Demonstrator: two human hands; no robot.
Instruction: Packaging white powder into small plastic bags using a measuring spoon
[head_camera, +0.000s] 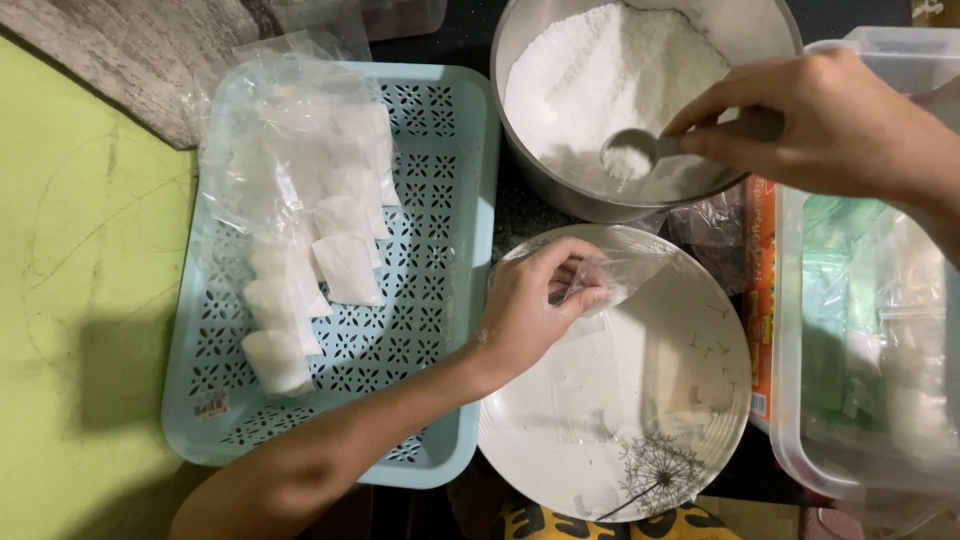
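Observation:
My left hand (535, 315) pinches a small clear plastic bag (620, 275) over a white plate (640, 440) with a dandelion print. My right hand (835, 125) grips the handle of a metal spoon (632, 152), whose bowl holds white powder. The spoon sits inside a large steel bowl (530, 170) filled with white granular powder (600, 70). The bag's mouth lies just below the bowl's rim.
A light blue perforated tray (440, 300) on the left holds several small filled packets (345, 265) and loose clear bags. A clear plastic container (860, 330) with more bags stands at the right. Green surface lies far left.

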